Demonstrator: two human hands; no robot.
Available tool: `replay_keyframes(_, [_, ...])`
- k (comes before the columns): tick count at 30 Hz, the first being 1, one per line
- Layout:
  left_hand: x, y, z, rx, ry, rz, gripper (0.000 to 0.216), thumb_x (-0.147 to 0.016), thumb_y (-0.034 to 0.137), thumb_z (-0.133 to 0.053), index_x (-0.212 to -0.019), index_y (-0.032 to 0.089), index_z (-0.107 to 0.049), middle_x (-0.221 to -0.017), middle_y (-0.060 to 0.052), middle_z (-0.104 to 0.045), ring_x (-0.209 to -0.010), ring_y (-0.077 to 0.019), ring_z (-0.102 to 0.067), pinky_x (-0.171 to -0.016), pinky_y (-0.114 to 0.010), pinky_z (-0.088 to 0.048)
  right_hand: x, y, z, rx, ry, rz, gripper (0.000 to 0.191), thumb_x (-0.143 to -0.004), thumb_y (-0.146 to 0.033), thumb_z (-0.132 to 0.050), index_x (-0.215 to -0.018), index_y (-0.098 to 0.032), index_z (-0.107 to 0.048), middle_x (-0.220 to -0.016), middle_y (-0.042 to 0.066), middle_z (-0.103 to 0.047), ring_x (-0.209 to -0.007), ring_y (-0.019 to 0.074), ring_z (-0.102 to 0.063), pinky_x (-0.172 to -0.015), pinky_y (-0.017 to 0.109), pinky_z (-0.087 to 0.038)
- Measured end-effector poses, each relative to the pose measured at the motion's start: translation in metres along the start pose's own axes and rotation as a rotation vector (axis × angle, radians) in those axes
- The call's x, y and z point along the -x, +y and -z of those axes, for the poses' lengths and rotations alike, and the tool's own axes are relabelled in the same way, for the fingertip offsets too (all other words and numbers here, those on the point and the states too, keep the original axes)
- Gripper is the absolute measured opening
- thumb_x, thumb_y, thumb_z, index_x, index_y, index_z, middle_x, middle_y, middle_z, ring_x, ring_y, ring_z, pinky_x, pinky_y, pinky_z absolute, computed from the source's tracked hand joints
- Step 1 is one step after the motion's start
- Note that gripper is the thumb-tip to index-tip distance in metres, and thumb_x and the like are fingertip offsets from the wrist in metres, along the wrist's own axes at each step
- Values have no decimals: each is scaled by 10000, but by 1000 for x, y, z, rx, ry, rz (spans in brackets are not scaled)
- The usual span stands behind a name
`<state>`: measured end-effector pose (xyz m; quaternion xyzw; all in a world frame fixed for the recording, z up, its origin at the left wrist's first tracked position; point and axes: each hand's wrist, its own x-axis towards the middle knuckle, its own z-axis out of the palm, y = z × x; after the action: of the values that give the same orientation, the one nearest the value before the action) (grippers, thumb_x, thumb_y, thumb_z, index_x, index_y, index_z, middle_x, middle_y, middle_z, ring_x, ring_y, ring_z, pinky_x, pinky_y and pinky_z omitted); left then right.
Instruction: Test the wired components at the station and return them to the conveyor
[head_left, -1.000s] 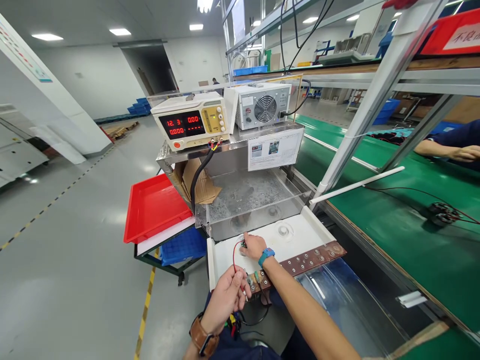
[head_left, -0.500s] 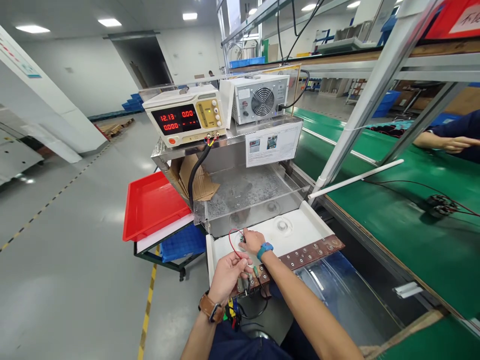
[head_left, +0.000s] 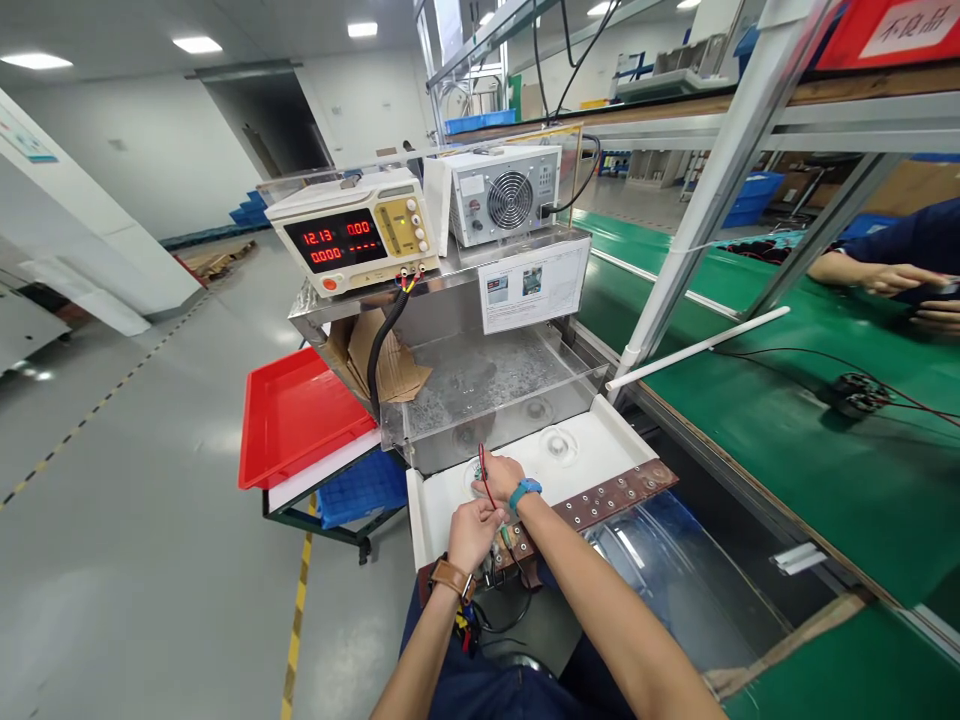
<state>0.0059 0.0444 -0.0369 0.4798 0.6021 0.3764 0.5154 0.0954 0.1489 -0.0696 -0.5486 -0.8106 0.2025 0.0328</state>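
My left hand is closed in a pinch on a thin red wire, which loops up above the fingers. Just beyond it, my right hand curls around a small part with a bit of green, mostly hidden by the fingers, over the left end of the white tray. In front of both hands runs a brown strip studded with metal terminals. A green clip on a dark lead stands at its left end, close to my left fingers.
A power supply with red digits stands on the metal stand, beside a grey fan-fronted unit. Left is a red tray. On the green belt lie a white rod and a wired motor. A co-worker's hands are far right.
My left hand has turned and drawn in closer to the right hand, and the red wire now stands more upright. The whole view has shifted slightly. The co-worker's hands now hold a small object.
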Motion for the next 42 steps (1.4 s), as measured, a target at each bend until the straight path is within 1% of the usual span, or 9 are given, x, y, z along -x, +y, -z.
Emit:
replay_keyframes(7, [-1,-10,1,33,-19,5,228,-685,395,-659,-721,171,-648,-697,-69,-735,-744,-229,-699,-697,-317,-512,-2,1,-2,-14,-11,-13,498,-759,-479,-583,-1149,-177,-513,-1003,113,-685,-935,250,-642,-718,291,-411])
replay_keyframes(14, [-2,-13,2,50,-23,23,278,-671,428,-662,-746,161,-647,-683,-63,-726,-717,-216,-692,-696,-308,-509,-1,0,-1,-13,14,-3,444,-761,-438,-576,-1117,-176,-529,-967,110,-695,-907,260,-652,-699,294,-415])
replay_keyframes(19, [-2,-12,2,58,-7,24,275,-652,439,-657,-697,169,-631,-664,-57,-719,-697,-203,-681,-685,-292,-493,1,-3,1,-35,15,-19,423,-762,-422,-579,-1105,-180,-536,-961,111,-699,-900,259,-656,-699,294,-416])
replay_keyframes(25, [0,-10,2,56,19,17,250,-625,420,-645,-648,173,-614,-604,-54,-704,-636,-204,-668,-625,-285,-469,4,-6,0,-64,38,-10,392,-735,-370,-593,-1084,-196,-557,-932,86,-708,-897,251,-661,-709,284,-417])
replay_keyframes(31, [1,-11,2,75,28,-4,259,-607,434,-638,-621,180,-593,-582,-62,-692,-634,-222,-668,-616,-296,-466,4,-9,-1,-57,61,9,402,-718,-357,-582,-1072,-169,-571,-937,122,-707,-901,277,-661,-713,308,-436])
replay_keyframes(36, [0,-9,2,70,27,-14,291,-611,469,-636,-633,183,-590,-606,-76,-697,-652,-236,-673,-636,-311,-476,2,-9,1,-41,77,15,390,-709,-348,-581,-1055,-169,-586,-938,128,-705,-889,272,-662,-711,305,-436])
replay_keyframes(39, [0,-7,4,44,57,-43,357,-638,527,-608,-708,177,-617,-692,-85,-720,-736,-246,-685,-724,-329,-492,4,-12,4,-43,122,10,326,-681,-322,-594,-976,-184,-608,-892,105,-708,-842,267,-662,-680,298,-424])
replay_keyframes(40, [0,-6,5,31,85,-51,398,-638,562,-599,-733,176,-625,-724,-90,-727,-770,-255,-687,-749,-338,-496,6,-13,6,-61,160,8,303,-679,-329,-596,-950,-195,-609,-862,84,-707,-813,261,-660,-664,292,-416])
replay_keyframes(42, [-2,-5,6,0,142,-52,490,-617,638,-585,-767,173,-632,-775,-107,-735,-821,-279,-689,-768,-359,-506,7,-13,12,-148,292,-22,270,-691,-381,-598,-904,-215,-599,-786,32,-693,-742,237,-646,-626,276,-396])
